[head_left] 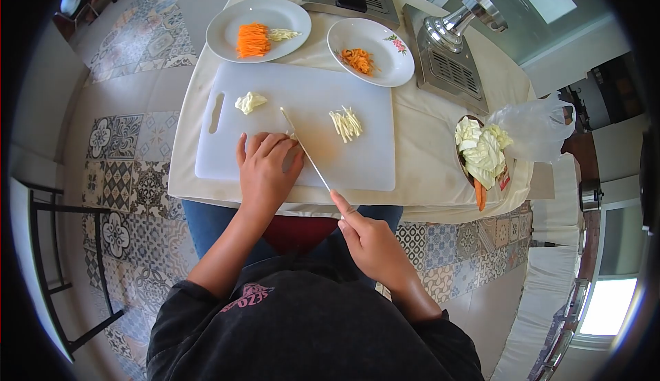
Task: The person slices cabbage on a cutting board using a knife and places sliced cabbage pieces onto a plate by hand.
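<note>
My right hand (368, 240) is wrapped round the handle of a knife (308, 151), its index finger stretched toward the blade. The thin blade slants up and left across a white cutting board (234, 154). Beside it, my left hand (267, 171) has its fingertips curled down on a small pale piece of cabbage (293, 136), mostly hidden under the fingers. To the right of the blade lies a small pile of pale cabbage strips (346, 124). A cabbage chunk (250, 103) sits near the board's upper left.
Behind the board stand a plate (223, 44) with carrot sticks and pale strips, and a plate (344, 30) with shredded carrot. Metal stoves (447, 72) are at the back. At right, a bowl holds cabbage (483, 151) and carrots (480, 194), beside a plastic bag (536, 127).
</note>
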### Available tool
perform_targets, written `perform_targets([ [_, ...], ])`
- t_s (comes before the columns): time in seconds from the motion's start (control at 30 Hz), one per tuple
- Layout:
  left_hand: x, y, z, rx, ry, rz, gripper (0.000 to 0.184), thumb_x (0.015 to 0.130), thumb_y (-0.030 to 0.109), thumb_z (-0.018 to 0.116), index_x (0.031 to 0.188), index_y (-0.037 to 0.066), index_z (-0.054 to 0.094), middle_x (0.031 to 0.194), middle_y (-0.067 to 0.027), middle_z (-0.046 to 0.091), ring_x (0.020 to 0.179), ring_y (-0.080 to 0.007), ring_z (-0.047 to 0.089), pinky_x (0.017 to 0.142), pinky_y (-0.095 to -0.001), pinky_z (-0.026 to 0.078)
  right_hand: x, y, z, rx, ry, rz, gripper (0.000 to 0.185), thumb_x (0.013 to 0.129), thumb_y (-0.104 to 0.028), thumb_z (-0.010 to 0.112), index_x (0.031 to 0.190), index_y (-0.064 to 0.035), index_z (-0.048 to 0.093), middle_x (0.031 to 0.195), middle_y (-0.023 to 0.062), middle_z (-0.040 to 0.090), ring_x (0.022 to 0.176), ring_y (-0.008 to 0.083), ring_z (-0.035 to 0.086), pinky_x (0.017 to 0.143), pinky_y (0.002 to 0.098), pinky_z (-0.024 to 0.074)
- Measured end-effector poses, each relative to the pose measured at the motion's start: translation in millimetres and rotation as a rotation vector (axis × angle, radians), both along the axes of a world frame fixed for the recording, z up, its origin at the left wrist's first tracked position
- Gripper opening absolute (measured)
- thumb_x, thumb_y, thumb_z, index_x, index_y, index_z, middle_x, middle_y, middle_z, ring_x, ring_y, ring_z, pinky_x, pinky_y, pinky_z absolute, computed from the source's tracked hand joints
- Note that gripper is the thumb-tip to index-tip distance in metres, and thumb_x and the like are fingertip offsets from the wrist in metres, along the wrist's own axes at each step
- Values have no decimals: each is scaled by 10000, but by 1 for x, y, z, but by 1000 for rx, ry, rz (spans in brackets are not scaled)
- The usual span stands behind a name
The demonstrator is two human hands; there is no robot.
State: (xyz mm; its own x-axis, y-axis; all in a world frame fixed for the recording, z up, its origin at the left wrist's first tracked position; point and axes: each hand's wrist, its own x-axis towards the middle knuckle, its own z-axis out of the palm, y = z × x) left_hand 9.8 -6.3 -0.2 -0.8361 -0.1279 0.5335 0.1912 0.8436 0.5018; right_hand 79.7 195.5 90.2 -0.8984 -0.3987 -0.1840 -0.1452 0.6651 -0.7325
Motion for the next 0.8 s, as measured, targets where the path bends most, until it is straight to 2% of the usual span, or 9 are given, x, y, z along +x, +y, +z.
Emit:
perform_targets([
  [0.07, 0, 0, 1, 3, -9, -4, 149, 805, 180, 786, 935, 126, 737, 1024, 15, 693, 1077, -217, 615, 1117, -541, 321, -3, -2, -1, 4, 21, 8, 524, 1010, -113, 520, 1524, -120, 416, 866, 271, 657, 771, 422, 653, 702, 487, 486],
  [0.37, 2, 1, 3, 0, 6, -4, 160, 788, 155, 803, 916, 116, 714, 1020, 12, 699, 1082, -223, 621, 1119, -525, 326, 13, 16, 9, -44, -21, -75, 512, 1021, -129, 529, 1522, -132, 426, 766, 263, 617, 719, 435, 624, 678, 461, 483],
  [0.67, 2, 0, 2, -17, -9, -7, 180, 820, 192, 780, 973, 127, 712, 1041, 4, 678, 1092, -214, 601, 1131, -524, 314, 23, 37, 20, 22, -95, -223, 502, 1023, -136, 527, 1518, -144, 439, 914, 253, 699, 855, 432, 683, 757, 410, 528],
  [0.8, 2, -1, 0, -13, -1, -15, 184, 821, 193, 780, 981, 128, 716, 1032, 6, 665, 1083, -222, 595, 1133, -524, 314, 22, 41, 23, 0, -147, -238, 499, 1023, -143, 530, 1515, -153, 446, 908, 249, 698, 830, 420, 685, 751, 404, 528],
])
